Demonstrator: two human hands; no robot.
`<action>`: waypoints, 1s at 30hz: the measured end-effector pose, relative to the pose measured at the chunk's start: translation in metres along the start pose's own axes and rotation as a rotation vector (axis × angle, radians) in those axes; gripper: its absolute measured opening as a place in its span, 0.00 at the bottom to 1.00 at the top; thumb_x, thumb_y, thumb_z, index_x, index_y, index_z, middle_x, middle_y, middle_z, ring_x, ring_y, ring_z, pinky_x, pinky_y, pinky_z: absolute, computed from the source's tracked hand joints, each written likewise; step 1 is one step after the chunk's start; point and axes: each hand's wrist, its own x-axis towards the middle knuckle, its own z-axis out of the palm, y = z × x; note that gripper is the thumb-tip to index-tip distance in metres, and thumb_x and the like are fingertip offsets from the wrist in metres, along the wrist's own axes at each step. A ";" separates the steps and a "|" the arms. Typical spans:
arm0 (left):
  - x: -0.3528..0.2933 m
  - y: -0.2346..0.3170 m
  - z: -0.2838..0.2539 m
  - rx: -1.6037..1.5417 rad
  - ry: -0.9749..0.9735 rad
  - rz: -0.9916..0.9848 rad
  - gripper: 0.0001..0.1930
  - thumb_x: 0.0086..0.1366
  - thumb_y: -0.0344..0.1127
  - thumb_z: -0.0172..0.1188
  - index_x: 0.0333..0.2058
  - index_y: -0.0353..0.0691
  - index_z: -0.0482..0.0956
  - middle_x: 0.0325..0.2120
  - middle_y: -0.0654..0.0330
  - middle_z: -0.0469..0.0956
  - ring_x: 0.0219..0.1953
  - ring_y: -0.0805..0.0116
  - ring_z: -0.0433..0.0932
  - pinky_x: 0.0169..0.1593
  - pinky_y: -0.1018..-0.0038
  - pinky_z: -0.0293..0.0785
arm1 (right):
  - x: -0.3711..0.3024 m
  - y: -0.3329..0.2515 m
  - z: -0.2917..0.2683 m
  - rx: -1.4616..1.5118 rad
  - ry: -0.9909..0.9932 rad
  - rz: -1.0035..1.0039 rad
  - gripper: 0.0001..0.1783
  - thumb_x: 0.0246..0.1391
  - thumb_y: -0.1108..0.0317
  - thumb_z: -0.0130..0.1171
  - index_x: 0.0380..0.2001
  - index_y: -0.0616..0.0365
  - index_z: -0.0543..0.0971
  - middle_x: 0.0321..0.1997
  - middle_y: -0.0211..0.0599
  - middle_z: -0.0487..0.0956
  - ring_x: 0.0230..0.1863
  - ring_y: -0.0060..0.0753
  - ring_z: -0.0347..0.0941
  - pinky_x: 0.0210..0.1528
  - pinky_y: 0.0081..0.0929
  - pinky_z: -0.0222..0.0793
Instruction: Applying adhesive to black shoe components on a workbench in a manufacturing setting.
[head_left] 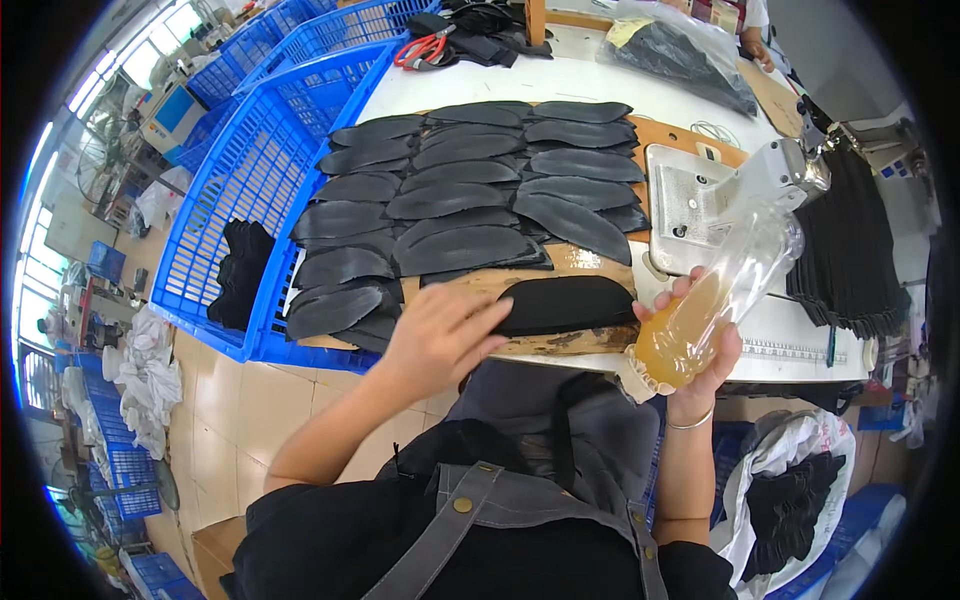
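Note:
My right hand (722, 362) is wrapped around a clear plastic bottle (690, 325) with amber liquid in it. The bottle is tilted, its cloth-wrapped mouth (640, 375) pointing down and left, close to the right end of a black curved fabric piece (565, 305). That piece lies on a stained wooden board (565, 343) at the table's near edge. My left hand (437, 335) holds nothing; its fingers stretch out at the left end of the piece, and I cannot tell whether they touch it. Beyond lie overlapping rows of dark, shiny curved pieces (455, 200).
Blue plastic crates (215, 240) stand at the left, one holding black pieces. A sewing machine (760, 180) sits at the right beside stacked black pieces (850, 240). Red-handled scissors (425, 48) lie at the back. A person's hand (757, 50) shows at the far right. A white sack (740, 500) stands below the table.

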 end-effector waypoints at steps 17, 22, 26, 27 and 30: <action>-0.047 -0.014 0.036 0.019 0.334 0.075 0.12 0.46 0.30 0.66 0.32 0.34 0.79 0.37 0.56 0.76 0.44 0.57 0.76 0.44 0.66 0.76 | 0.038 0.072 0.091 -1.211 -0.474 -0.191 0.43 0.39 0.62 0.66 0.57 0.60 0.56 0.45 0.48 0.68 0.48 0.44 0.67 0.50 0.41 0.65; -0.057 -0.020 0.044 -0.021 0.272 0.081 0.10 0.46 0.30 0.65 0.30 0.38 0.81 0.38 0.59 0.76 0.45 0.57 0.75 0.44 0.66 0.77 | 0.052 0.089 0.082 -1.014 -0.579 -0.349 0.44 0.38 0.64 0.66 0.57 0.61 0.54 0.45 0.49 0.68 0.49 0.44 0.67 0.51 0.40 0.65; -0.050 -0.018 0.030 -0.003 0.293 0.114 0.10 0.46 0.30 0.65 0.30 0.38 0.80 0.39 0.58 0.75 0.45 0.57 0.75 0.45 0.67 0.77 | 0.048 0.086 0.084 -0.982 -0.456 -0.279 0.42 0.38 0.67 0.64 0.56 0.62 0.56 0.46 0.50 0.68 0.50 0.44 0.67 0.52 0.38 0.64; -0.048 -0.017 0.028 0.017 0.283 0.108 0.10 0.46 0.30 0.65 0.30 0.38 0.80 0.38 0.58 0.76 0.44 0.58 0.76 0.44 0.67 0.77 | 0.047 0.085 0.083 -0.986 -0.450 -0.281 0.42 0.38 0.67 0.64 0.56 0.62 0.56 0.46 0.50 0.68 0.50 0.44 0.67 0.52 0.38 0.64; -0.048 -0.016 0.029 -0.017 0.279 0.091 0.10 0.46 0.30 0.65 0.30 0.37 0.80 0.38 0.58 0.76 0.44 0.58 0.76 0.45 0.67 0.77 | 0.045 0.084 0.074 -1.079 -0.478 -0.208 0.40 0.38 0.69 0.64 0.55 0.62 0.57 0.48 0.50 0.67 0.52 0.43 0.66 0.54 0.38 0.64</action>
